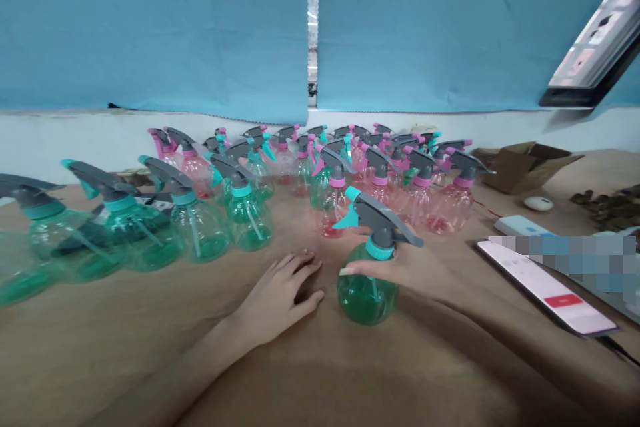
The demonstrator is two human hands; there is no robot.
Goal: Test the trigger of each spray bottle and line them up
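A round, clear green spray bottle (pixel 367 303) with a teal collar and a grey-and-teal trigger head stands upright in front of me. My right hand (pixel 395 270) is wrapped round it from the right, thumb across its front; the other fingers are hidden behind. To its left, my left hand (pixel 285 293) lies palm down on the table (pixel 280 380), fingers apart and holding nothing. A row of green spray bottles (pixel 200 233) runs along the left. Just behind the held bottle are pink spray bottles (pixel 333 207) with pink collars.
More pink and green spray bottles crowd the back by the white wall. On the right lie a lit phone (pixel 547 290), a white box (pixel 525 225), a white mouse (pixel 539 204) and an open cardboard box (pixel 525 167). Blue cloth (pixel 160 27) hangs behind.
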